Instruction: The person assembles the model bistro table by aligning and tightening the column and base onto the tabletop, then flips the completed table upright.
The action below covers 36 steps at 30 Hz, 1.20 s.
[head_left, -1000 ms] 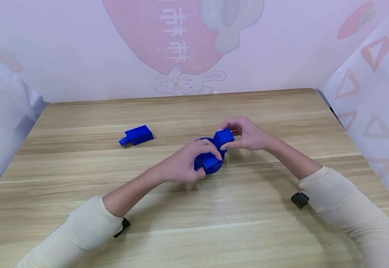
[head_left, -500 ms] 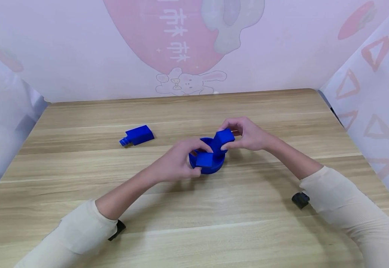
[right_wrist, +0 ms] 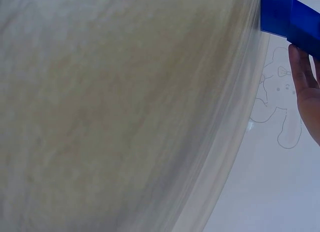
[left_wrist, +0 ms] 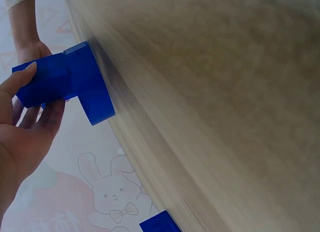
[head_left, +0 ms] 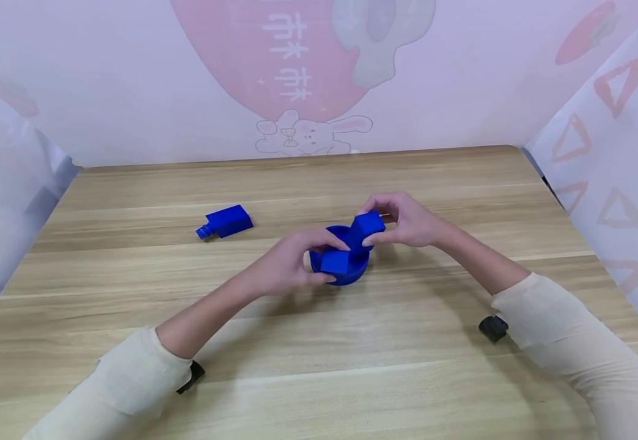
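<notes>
- The left hand [head_left: 291,260] grasps the left block [head_left: 334,262] between thumb and fingers, at the near left side of the round blue base [head_left: 359,269]
- The right hand [head_left: 407,223] pinches the right block [head_left: 370,223] at the base's far right side, thumb on the near face
- The base sits on the wooden table [head_left: 319,379], between the two hands; both blocks rise from within its outline, roughly upright, and the left wrist view shows a block's long axis standing out from the table
- Whether either block is seated in the base or merely held there cannot be told, as fingers hide part of the joints
- The loose blue piece [head_left: 230,221] lies on its side on the table, touched by neither hand, well apart from the base
- The relation that seems to matter most: this piece is beyond the left hand and to its left, so the left hand is much the nearer one
- Its long axis slants, the narrow ridged end pointing left and slightly toward the person, the broad end away to the right, so a grip across its wide body looks easiest
</notes>
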Each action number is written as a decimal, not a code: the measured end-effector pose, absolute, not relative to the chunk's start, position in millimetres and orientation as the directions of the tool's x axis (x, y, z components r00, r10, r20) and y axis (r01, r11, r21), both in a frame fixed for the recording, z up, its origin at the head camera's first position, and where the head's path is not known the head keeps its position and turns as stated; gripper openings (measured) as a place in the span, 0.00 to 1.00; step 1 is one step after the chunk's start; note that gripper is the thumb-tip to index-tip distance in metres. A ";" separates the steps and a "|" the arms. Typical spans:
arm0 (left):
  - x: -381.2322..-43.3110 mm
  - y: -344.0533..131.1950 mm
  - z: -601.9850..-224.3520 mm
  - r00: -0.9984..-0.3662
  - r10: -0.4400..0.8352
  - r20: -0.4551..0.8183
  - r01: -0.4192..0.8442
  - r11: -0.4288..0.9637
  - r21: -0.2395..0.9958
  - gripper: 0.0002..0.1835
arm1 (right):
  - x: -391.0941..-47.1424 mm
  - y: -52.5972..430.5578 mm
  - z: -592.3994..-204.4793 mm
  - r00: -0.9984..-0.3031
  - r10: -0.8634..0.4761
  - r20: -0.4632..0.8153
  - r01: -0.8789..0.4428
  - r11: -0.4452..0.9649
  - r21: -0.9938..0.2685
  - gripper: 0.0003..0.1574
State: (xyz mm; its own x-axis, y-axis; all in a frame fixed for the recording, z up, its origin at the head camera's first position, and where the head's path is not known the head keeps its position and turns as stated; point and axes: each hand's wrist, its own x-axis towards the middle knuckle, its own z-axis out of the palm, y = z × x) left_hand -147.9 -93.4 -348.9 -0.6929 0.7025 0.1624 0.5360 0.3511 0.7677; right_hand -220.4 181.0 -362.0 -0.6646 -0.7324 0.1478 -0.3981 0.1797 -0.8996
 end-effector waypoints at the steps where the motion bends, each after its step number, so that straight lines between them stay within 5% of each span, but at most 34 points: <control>1: -148.8 -93.5 -349.1 -0.692 0.704 0.159 0.529 0.346 0.775 0.23 | -220.4 181.1 -362.1 -0.665 -0.731 0.150 -0.402 0.181 -0.898 0.21; 36: -168.1 -93.7 -347.2 -0.602 0.786 0.139 0.516 0.250 0.819 0.22 | -215.0 178.8 -362.4 -0.670 -0.723 0.170 -0.394 0.153 -0.906 0.22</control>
State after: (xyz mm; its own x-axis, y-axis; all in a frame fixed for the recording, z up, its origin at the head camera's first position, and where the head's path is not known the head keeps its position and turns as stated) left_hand -168.1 -93.7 -347.2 -0.6018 0.7865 0.1388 0.5157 0.2500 0.8194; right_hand -215.0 178.8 -362.4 -0.6697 -0.7230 0.1697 -0.3942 0.1525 -0.9063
